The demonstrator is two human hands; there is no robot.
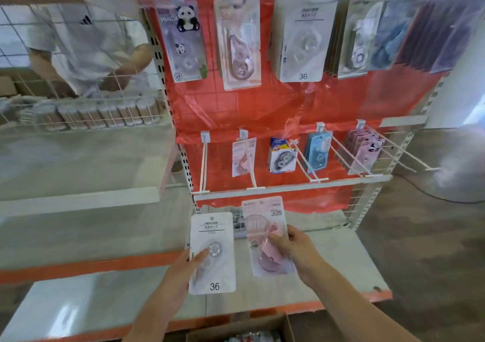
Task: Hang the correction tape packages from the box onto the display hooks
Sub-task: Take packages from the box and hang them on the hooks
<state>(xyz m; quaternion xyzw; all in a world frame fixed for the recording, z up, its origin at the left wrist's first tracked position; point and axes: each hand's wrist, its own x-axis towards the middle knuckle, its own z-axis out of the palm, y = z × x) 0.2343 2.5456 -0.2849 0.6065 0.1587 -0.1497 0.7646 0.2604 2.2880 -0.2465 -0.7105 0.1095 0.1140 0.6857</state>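
My left hand (183, 271) grips a white correction tape package (212, 236) marked 36, thumb on its front. My right hand (296, 247) holds a pink package (262, 218) marked 30m by its right edge. Both packages are upright in front of the lower shelf. Above them runs a lower row of display hooks; the leftmost hook (203, 168) is bare, and the second hook (249, 163) carries a matching pink package (242, 156). On the upper row hangs a matching white 36 package (301, 40). The cardboard box (236, 328) sits at the bottom edge, partly cut off.
Other packages hang on the red back panel: a panda one (183, 42), a blue one (317, 150), pink panda ones (364, 150). A wire basket (86, 113) of tubes stands at the left, with another person behind the mesh. A pale shelf board (328, 263) lies below the hooks.
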